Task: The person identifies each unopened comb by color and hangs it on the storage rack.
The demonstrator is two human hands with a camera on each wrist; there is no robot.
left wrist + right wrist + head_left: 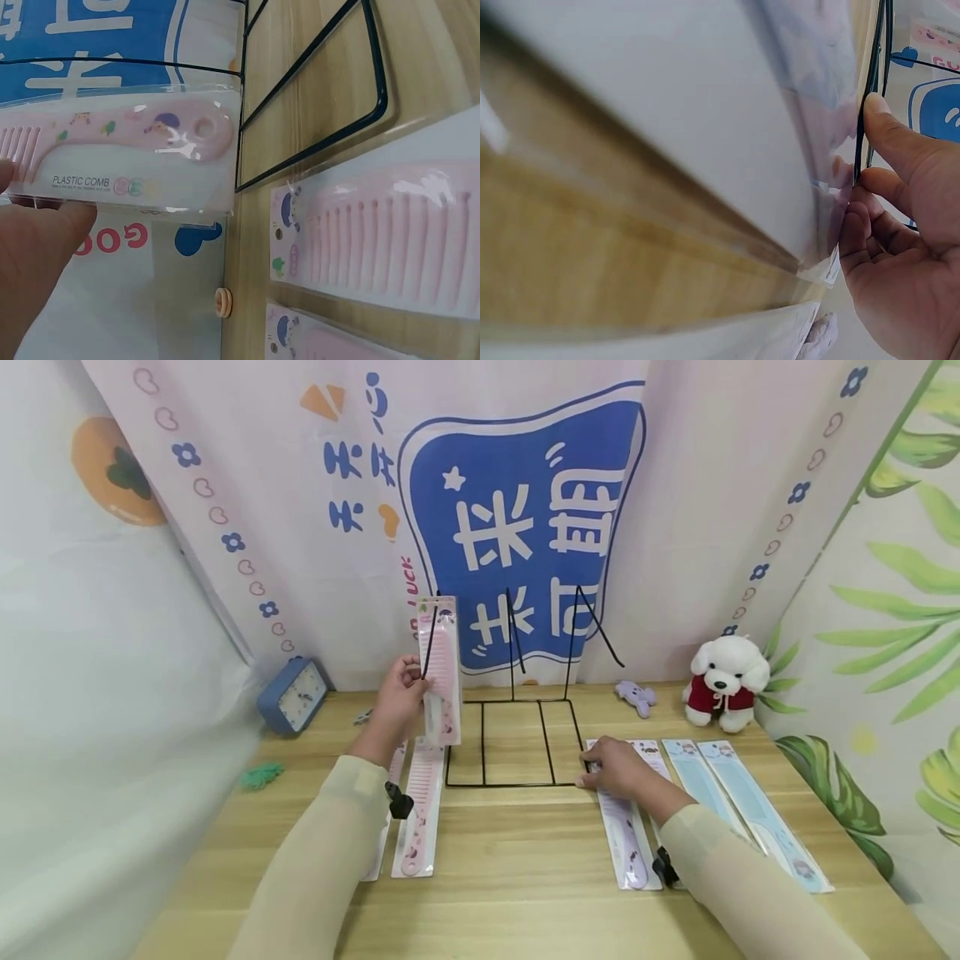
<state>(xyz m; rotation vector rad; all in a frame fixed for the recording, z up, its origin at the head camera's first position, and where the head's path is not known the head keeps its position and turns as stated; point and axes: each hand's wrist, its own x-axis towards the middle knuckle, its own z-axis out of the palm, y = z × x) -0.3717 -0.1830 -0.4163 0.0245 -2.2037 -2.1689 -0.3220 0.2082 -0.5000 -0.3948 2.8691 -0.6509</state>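
Note:
A black wire display rack (pixel 517 786) stands on the wooden table, its hooks rising at the back. My left hand (pixel 402 693) pinches the edge of a packaged pink comb (pixel 446 677), upright at the rack's left hook. "Plastic comb" is printed on that pack (pixel 180 142) in the left wrist view. At the rack's front right corner, my right hand (pixel 618 768) grips the base wire between thumb and fingers. Beneath and beside this hand lies a packaged purple comb (pixel 626 839). Another packaged pink comb (pixel 422 810) lies near my left forearm, partly over its neighbour.
Packaged blue combs (pixel 765 802) lie at the right. Along the back stand a blue alarm clock (pixel 294 696), a small purple figure (pixel 636 697) and a white plush dog (pixel 726 681). A green hair clip-like item (pixel 262 776) lies left. A printed curtain hangs behind the table.

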